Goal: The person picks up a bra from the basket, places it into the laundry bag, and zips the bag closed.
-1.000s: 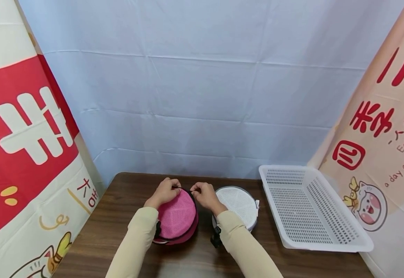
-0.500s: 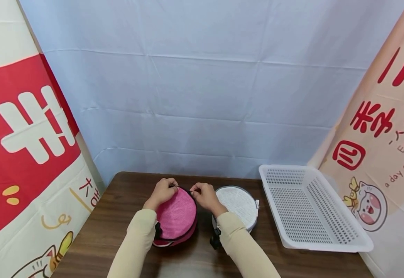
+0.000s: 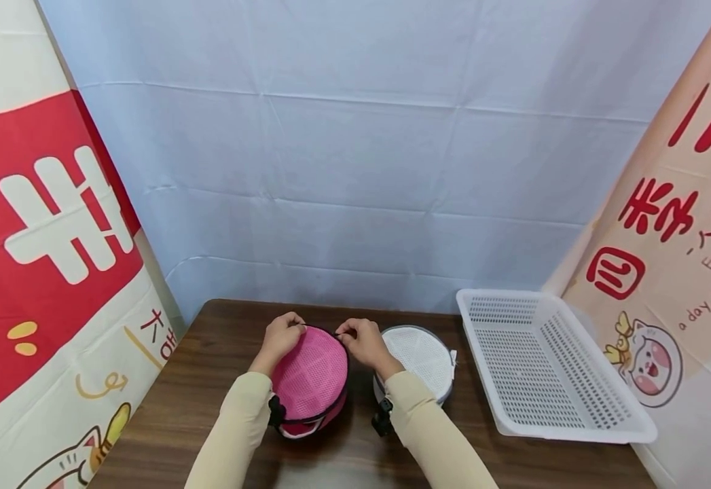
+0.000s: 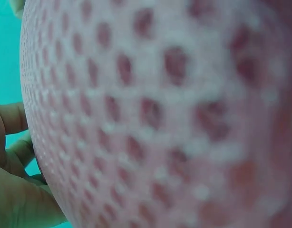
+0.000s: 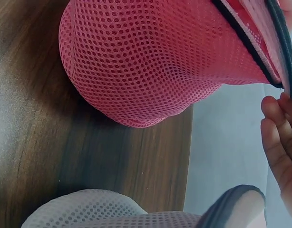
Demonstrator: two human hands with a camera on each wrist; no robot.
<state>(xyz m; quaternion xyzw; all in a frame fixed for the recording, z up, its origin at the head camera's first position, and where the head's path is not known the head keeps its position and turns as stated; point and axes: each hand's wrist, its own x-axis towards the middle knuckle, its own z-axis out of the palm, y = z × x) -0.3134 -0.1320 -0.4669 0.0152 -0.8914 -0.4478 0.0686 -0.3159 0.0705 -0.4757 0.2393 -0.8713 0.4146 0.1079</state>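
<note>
A round pink mesh laundry bag (image 3: 312, 377) with dark trim stands on the table between my hands. My left hand (image 3: 282, 341) pinches its rim at the upper left; the bag's mesh fills most of the left wrist view and partly hides the fingers. At the upper right of the rim, my right hand (image 3: 364, 343) pinches the dark-edged lid. The right wrist view shows the dark zipper edge (image 5: 248, 42) parted from the lid, with a gap between them. Beside my right forearm sits a white mesh laundry bag (image 3: 419, 360) with grey trim.
A white plastic basket (image 3: 483, 380) with slotted walls stands at the right of the brown wooden table (image 3: 208, 380). A pale blue cloth (image 3: 355, 170) hangs behind the table, with printed cloths on both sides.
My left hand has slid left along the pink bag's rim, away from my right hand. The right hand stays nearly in place. More of the pink bag's front rim shows.
</note>
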